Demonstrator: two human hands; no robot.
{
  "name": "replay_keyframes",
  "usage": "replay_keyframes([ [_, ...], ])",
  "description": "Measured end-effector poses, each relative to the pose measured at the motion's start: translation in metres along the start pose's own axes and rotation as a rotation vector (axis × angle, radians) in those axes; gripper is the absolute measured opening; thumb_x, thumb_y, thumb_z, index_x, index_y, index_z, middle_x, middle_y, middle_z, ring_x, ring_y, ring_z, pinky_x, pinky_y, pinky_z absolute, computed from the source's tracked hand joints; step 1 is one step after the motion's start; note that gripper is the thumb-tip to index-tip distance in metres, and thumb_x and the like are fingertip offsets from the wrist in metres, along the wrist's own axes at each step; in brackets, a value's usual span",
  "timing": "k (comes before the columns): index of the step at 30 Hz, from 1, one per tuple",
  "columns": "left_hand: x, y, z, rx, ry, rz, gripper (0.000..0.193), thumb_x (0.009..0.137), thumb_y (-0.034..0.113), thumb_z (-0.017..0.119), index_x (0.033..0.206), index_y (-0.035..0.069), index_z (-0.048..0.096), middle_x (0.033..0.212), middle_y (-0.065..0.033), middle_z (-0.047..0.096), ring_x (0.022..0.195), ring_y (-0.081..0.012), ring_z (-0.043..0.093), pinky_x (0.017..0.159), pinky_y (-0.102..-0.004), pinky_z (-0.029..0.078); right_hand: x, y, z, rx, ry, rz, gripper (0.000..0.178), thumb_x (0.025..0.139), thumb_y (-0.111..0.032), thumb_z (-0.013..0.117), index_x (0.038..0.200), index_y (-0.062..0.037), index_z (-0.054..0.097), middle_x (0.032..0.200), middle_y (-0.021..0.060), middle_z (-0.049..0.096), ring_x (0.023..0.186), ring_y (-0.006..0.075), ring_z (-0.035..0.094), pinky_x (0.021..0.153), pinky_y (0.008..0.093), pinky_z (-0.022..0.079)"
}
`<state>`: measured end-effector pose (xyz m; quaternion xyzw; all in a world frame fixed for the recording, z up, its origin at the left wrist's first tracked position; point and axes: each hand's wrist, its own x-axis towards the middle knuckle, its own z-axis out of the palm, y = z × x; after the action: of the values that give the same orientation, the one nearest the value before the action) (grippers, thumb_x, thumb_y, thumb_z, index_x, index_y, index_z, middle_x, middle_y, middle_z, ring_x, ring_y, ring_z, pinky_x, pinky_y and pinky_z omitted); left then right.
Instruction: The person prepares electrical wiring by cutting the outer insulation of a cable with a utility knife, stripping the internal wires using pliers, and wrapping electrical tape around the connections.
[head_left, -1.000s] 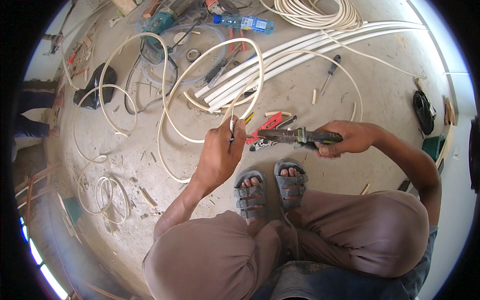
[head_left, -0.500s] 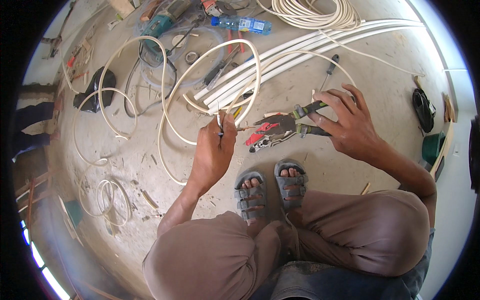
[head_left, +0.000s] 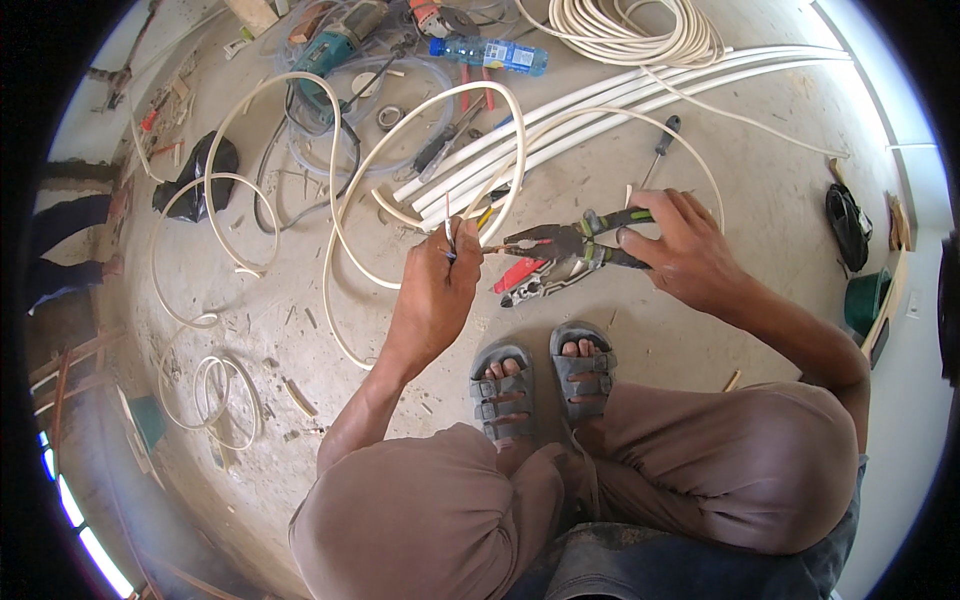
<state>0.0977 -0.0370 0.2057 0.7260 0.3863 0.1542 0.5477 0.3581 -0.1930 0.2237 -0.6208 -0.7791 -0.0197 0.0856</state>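
Note:
My left hand is closed around the end of a white electrical cable, whose separated inner wires poke out above and beside the fingers. A bare copper end points right from this grip. My right hand grips black-and-green pliers by the handles, with their jaws at the copper end. Below the jaws, a grey hand tool with a red part lies on the floor, partly covered by the pliers.
White conduit pipes and a large cable coil lie ahead. A screwdriver, water bottle, teal power tool and tape roll surround them. Black plastic sits left. Another person's legs show far left.
The pliers have moved slightly left and up, their jaws now narrower and at the copper end. My right fingers have closed around the handles. My left hand has shifted slightly right.

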Motion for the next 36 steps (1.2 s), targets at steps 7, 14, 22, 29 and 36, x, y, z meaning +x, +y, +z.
replay_keyframes([
  [7,-0.009,-0.01,-0.001,0.253,0.096,0.22,0.021,0.101,0.01,0.055,0.089,-0.006,0.052,0.059,-0.0231,0.055,0.053,-0.043,0.057,0.049,-0.0459,0.041,-0.003,-0.007,0.007,0.706,-0.408,0.151,0.027,0.094,-0.022,0.067,0.111,-0.0019,0.059,0.102,0.0195,0.059,0.101,0.0394,0.061,0.09,0.0482,0.048],
  [14,-0.01,-0.03,0.006,0.224,-0.038,0.142,0.018,0.103,0.014,0.055,0.095,-0.002,0.053,0.06,-0.0198,0.053,0.052,-0.0374,0.054,0.052,-0.0418,0.042,-0.011,0.004,0.009,0.799,-0.485,0.182,0.025,0.097,-0.023,0.062,0.11,-0.0015,0.06,0.103,0.0192,0.061,0.099,0.04,0.06,0.088,0.048,0.046],
  [22,-0.008,-0.034,0.047,-0.008,-0.062,0.111,0.017,0.107,0.017,0.049,0.102,0.0,0.049,0.078,-0.0102,0.053,0.072,-0.016,0.047,0.066,-0.0338,0.043,-0.059,-0.032,0.046,1.116,-0.132,0.682,0.018,0.097,-0.018,0.061,0.103,-0.0023,0.059,0.084,0.0082,0.056,0.08,0.0175,0.054,0.076,0.035,0.046],
  [29,0.008,-0.037,0.08,0.031,0.13,0.264,0.013,0.103,0.01,0.055,0.102,0.0,0.047,0.066,-0.0136,0.053,0.055,-0.0221,0.048,0.054,-0.0384,0.04,-0.055,-0.072,0.054,1.609,-0.073,0.851,0.019,0.102,-0.02,0.059,0.106,-0.0016,0.054,0.087,0.0026,0.053,0.082,0.0071,0.057,0.069,0.0282,0.054],
  [36,0.015,-0.044,0.091,0.081,0.121,0.247,0.013,0.103,0.01,0.055,0.101,0.001,0.047,0.061,-0.012,0.05,0.052,-0.0201,0.045,0.051,-0.0379,0.036,-0.051,-0.071,0.05,1.329,-0.079,0.869,0.02,0.1,-0.021,0.06,0.098,-0.002,0.057,0.084,0.0085,0.055,0.078,0.0172,0.052,0.073,0.0356,0.045],
])
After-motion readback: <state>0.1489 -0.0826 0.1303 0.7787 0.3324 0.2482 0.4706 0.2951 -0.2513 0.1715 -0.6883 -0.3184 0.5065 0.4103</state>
